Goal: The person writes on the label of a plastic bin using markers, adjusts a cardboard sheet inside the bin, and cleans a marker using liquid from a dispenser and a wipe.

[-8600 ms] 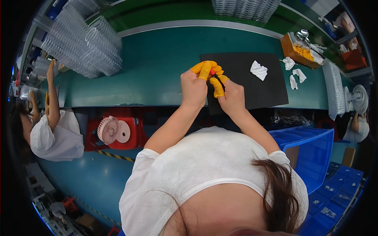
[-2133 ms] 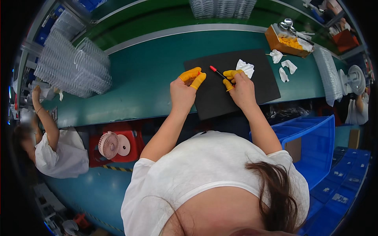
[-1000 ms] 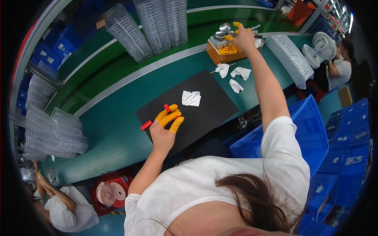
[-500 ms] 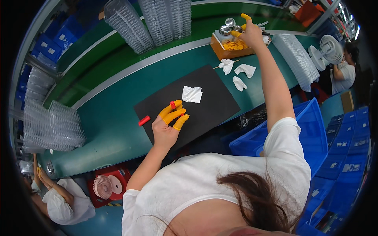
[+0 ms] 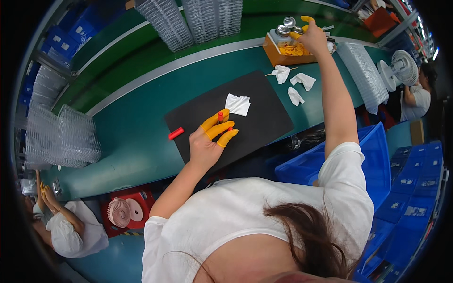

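My left hand (image 5: 206, 145), with yellow finger cots on several fingers, is closed on a small red tube (image 5: 220, 116) above the black mat (image 5: 264, 108). A red spot also shows between its lower fingertips. Another red tube (image 5: 176, 133) lies at the mat's left edge. Just beyond my left fingertips rests a white cloth (image 5: 238, 104). My right hand (image 5: 313, 38) reaches over an orange-brown box (image 5: 278, 57) at the far right, its two yellow-tipped fingers spread apart. The box contains yellow finger cots (image 5: 295, 49) and metal-topped bottles (image 5: 283, 30). My right hand's other fingers are partly hidden.
Crumpled white cloths (image 5: 302, 81) and a thin stick lie near the box. Clear plastic trays (image 5: 78, 137) stand stacked at left, others along the back. A wrapped stack (image 5: 361, 78) and white fan (image 5: 403, 66) are at right. A blue bin (image 5: 377, 160) stands beside me. Co-workers sit at both sides.
The bench scene has shifted slightly rightward in view. My left hand still holds the red tube near the cloth, and my right hand stays over the box with its fingers slightly shifted.
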{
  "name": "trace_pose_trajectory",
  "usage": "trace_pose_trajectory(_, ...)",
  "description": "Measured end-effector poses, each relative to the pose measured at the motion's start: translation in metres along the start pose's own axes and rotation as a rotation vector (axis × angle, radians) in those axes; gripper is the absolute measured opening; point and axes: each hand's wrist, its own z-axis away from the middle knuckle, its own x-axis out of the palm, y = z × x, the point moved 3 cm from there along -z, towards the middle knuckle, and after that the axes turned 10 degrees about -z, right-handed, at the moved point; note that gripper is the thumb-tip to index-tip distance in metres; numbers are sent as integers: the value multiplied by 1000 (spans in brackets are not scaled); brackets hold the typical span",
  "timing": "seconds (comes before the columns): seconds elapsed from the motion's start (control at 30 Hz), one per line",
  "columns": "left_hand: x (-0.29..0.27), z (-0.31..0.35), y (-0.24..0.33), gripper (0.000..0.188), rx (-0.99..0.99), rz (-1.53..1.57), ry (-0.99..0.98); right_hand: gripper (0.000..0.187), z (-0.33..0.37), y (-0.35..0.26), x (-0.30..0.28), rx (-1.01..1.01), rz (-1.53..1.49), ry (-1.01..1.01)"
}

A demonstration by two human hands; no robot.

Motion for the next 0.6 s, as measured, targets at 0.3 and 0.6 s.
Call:
trace_pose_trajectory(0.3,0,-7,4,18,216,-175,69,68,-1,15,2,-49,-303,-62)
trace_pose_trajectory(0.6,0,-10,9,18,276,-223,70,63,-6,22,6,-32,-411,-66)
